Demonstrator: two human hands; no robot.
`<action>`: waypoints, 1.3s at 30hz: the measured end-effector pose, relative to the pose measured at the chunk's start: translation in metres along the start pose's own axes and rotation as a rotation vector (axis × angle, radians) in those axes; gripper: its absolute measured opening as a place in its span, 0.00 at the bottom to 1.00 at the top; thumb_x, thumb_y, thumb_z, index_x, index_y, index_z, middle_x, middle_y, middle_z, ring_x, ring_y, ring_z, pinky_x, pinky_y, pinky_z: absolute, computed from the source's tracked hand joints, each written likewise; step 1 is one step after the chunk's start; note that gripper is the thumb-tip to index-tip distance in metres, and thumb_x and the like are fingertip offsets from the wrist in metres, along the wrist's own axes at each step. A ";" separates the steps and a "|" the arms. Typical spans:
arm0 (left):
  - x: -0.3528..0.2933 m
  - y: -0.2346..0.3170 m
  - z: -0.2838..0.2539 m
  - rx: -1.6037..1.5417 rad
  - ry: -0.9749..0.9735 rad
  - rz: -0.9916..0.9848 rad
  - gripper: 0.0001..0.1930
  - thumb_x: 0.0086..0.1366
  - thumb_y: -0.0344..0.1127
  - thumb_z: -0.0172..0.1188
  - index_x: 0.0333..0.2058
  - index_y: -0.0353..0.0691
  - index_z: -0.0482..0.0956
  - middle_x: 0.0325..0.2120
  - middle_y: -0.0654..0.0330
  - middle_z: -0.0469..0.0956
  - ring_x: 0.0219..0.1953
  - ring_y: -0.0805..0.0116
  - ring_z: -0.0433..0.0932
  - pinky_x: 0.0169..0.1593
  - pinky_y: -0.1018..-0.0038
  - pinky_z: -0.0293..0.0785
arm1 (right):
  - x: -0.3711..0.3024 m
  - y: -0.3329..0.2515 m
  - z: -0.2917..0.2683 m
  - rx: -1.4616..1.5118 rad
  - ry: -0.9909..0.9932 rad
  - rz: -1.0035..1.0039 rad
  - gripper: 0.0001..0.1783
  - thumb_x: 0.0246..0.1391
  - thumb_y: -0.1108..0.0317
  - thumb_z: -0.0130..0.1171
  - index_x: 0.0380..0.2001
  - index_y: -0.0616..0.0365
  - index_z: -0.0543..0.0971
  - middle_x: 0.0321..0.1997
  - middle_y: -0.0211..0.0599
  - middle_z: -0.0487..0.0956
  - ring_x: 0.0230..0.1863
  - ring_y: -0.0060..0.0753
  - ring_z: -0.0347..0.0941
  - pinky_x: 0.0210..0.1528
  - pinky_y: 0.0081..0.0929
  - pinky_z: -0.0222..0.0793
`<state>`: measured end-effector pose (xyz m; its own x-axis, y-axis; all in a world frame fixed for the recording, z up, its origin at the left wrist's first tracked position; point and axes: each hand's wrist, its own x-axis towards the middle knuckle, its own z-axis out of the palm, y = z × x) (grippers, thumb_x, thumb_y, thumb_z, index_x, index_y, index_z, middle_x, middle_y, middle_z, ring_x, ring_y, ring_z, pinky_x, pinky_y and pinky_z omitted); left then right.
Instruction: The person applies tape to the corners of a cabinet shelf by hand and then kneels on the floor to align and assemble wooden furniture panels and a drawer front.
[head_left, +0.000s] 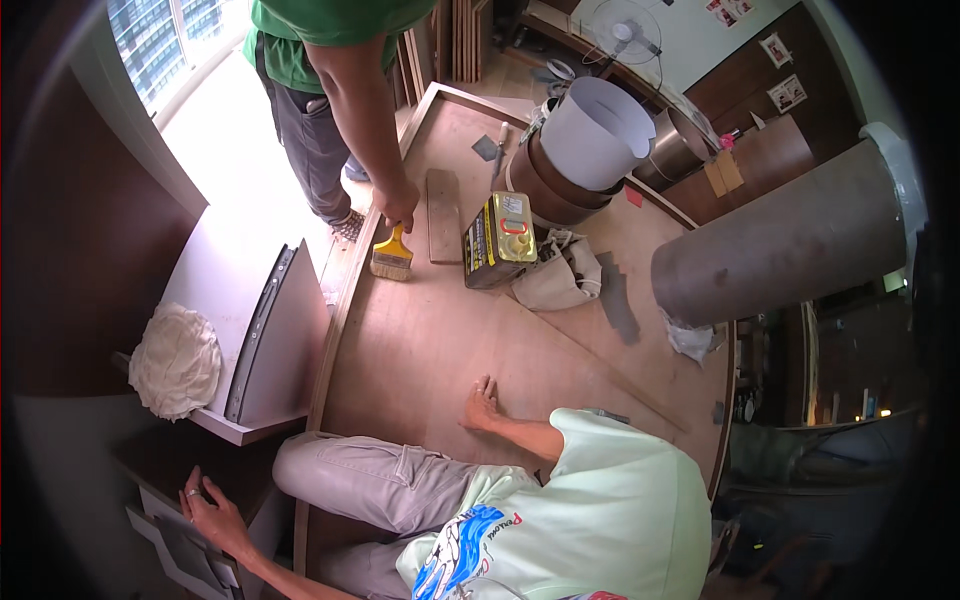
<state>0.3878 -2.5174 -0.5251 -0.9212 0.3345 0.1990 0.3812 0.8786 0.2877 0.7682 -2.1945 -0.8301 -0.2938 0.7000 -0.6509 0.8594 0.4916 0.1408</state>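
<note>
My right hand [483,407] leans on a large brown wooden board [400,350], fingers stretched out and nothing in them. At lower left, my left hand [210,513] hangs near a dark-topped cabinet [190,450], its fingers loosely bent and apart, holding nothing. I sit on the board's near end with my legs bent. Beyond my right hand stands a yellow and black metal tin [502,240]. A tan cloth bag [560,275] lies against its right side. Left of the tin is a wooden block [443,215]. A thin wood strip [600,365] lies across the board.
At the far left edge, a co-worker's hand [397,203] holds a wide yellow-handled paintbrush [392,255] on the board. Rolls of sheet material [590,135] stand behind the tin. A large grey-brown roll [780,235] is at right. A crumpled cloth [175,362] sits on a white panel.
</note>
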 end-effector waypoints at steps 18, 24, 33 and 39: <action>0.006 -0.006 0.003 -0.095 0.019 -0.034 0.09 0.65 0.27 0.53 0.40 0.32 0.79 0.37 0.48 0.80 0.42 0.47 0.76 0.54 0.60 0.68 | 0.015 0.006 -0.017 -0.023 -0.095 -0.050 0.55 0.41 0.47 0.65 0.63 0.74 0.56 0.66 0.68 0.55 0.68 0.64 0.50 0.65 0.55 0.52; 0.008 0.001 -0.002 0.026 -0.006 -0.045 0.09 0.64 0.29 0.55 0.41 0.37 0.80 0.38 0.52 0.80 0.44 0.49 0.76 0.57 0.61 0.68 | 0.020 0.009 -0.021 -0.066 -0.138 -0.094 0.53 0.41 0.47 0.65 0.62 0.74 0.58 0.65 0.68 0.57 0.68 0.63 0.52 0.65 0.55 0.53; 0.002 -0.005 0.002 0.091 0.051 -0.014 0.07 0.64 0.31 0.56 0.39 0.39 0.80 0.36 0.55 0.81 0.41 0.55 0.78 0.56 0.66 0.67 | 0.037 0.014 -0.042 -0.117 -0.220 -0.151 0.51 0.41 0.47 0.65 0.61 0.74 0.60 0.63 0.67 0.60 0.66 0.62 0.54 0.64 0.54 0.54; 0.005 0.002 0.000 0.138 0.076 0.023 0.06 0.62 0.30 0.55 0.36 0.39 0.80 0.34 0.55 0.81 0.39 0.57 0.79 0.57 0.65 0.66 | 0.042 0.023 -0.047 -0.179 -0.304 -0.179 0.50 0.41 0.47 0.64 0.60 0.73 0.62 0.62 0.67 0.62 0.66 0.61 0.56 0.64 0.53 0.55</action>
<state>0.3842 -2.5144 -0.5233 -0.9015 0.3330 0.2763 0.3832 0.9111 0.1522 0.7556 -2.1291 -0.8191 -0.2724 0.4228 -0.8643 0.7113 0.6935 0.1151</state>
